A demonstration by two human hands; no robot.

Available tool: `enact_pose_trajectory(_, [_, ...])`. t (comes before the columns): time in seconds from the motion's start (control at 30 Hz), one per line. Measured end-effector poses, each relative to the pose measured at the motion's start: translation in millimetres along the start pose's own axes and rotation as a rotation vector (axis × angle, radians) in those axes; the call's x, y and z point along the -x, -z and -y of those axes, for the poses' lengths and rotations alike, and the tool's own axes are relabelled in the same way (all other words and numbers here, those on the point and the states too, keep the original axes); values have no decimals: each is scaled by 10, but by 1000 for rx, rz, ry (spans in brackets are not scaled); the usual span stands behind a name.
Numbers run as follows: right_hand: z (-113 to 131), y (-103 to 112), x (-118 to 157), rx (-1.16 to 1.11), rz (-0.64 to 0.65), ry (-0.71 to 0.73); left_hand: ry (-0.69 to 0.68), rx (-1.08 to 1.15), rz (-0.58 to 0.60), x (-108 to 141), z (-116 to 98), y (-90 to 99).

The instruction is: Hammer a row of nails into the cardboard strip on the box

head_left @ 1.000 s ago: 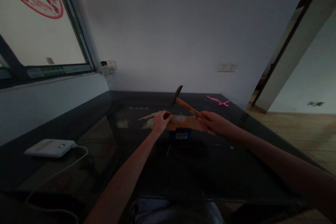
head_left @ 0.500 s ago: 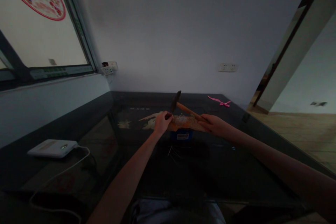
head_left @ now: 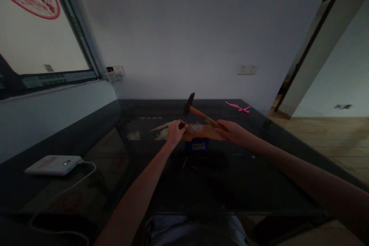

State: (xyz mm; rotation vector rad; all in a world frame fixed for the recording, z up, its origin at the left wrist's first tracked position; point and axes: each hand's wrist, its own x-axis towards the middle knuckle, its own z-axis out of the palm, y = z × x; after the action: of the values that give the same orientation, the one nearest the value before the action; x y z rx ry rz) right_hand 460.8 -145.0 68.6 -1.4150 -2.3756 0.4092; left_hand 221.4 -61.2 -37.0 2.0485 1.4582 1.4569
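Note:
My right hand (head_left: 230, 132) is closed around the wooden handle of a hammer (head_left: 201, 115). The dark hammer head is raised a little over the fingertips of my left hand (head_left: 175, 132). Those fingertips are pinched at the left part of a tan, speckled board (head_left: 201, 130), holding what looks like a thin nail (head_left: 186, 120), mostly hidden. Under the board stands a blue box (head_left: 197, 145) with a white label. Several thin nails (head_left: 188, 163) lie on the dark table just in front of the box.
A white power bank (head_left: 54, 164) with a white cable (head_left: 77, 180) lies on the left of the glossy dark table (head_left: 129, 188). A pink ribbon (head_left: 238, 107) rests at the back right. Behind the table rises a wall (head_left: 173, 46) with sockets.
The hammer head has lifted slightly off the left fingertips. Both hands keep their grips, and the whole view has shifted a little.

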Motion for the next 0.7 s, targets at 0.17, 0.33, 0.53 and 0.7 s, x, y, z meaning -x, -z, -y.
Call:
enact_pose_trajectory(0.17, [-20,-38,-11,32,22,33,10,-23,1,-3,2,2])
enact_pose_trajectory(0.33, [-40,-21,-18,18,-7,17,5,-25,-4,-3,-8,2])
enact_pose_trajectory(0.53, [-30,-15,-25,41,51,27,0,-61,-1,-8,7,4])
enact_pose_trajectory(0.7, [-11,21,-11,28,53,19,-12,-23,-2,-12,22,-6])
